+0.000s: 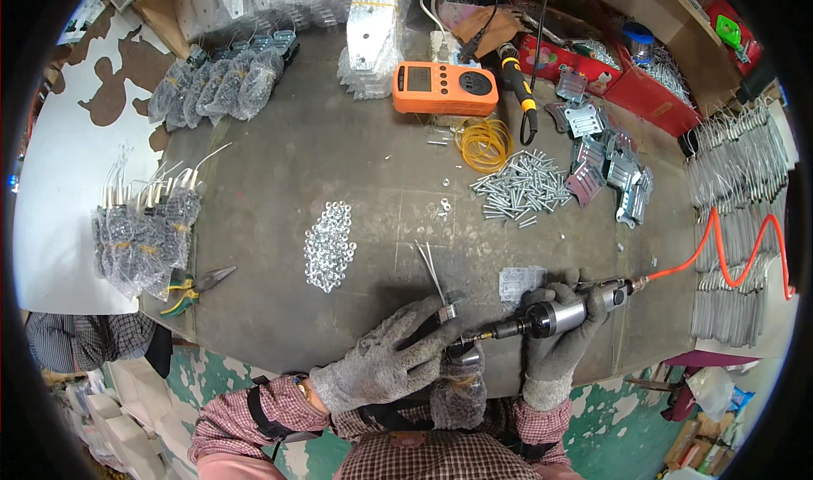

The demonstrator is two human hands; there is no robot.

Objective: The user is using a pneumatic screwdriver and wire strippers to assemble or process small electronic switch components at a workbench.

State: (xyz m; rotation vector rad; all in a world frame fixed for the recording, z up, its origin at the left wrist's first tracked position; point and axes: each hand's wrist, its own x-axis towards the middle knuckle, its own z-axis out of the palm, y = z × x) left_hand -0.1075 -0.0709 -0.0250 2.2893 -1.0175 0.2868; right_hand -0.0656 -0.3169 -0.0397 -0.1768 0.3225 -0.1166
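My left hand (377, 363), in a grey knit glove, is closed around a bubble-wrapped metal part (460, 395) at the table's front edge. Two pale wires (430, 268) stick up from it beside my fingers. My right hand (563, 349), also gloved, grips a silver and black air screwdriver (552, 317) held level. Its tip points left and meets the part close to my left fingertips; the exact contact is hidden. Just beyond the screwdriver lies a small slotted metal plate (522, 284). An orange coiled hose (711, 239) runs right from the tool's rear end.
Nuts (329, 247) and screws (523, 185) lie in piles. Pliers (196, 290) and wrapped wired parts (146, 239) are at left. Farther back are an orange meter (445, 89), yellow rubber bands (485, 146) and a black-yellow tool (517, 82). Metal plates (622, 171) and wire stacks (737, 179) sit right.
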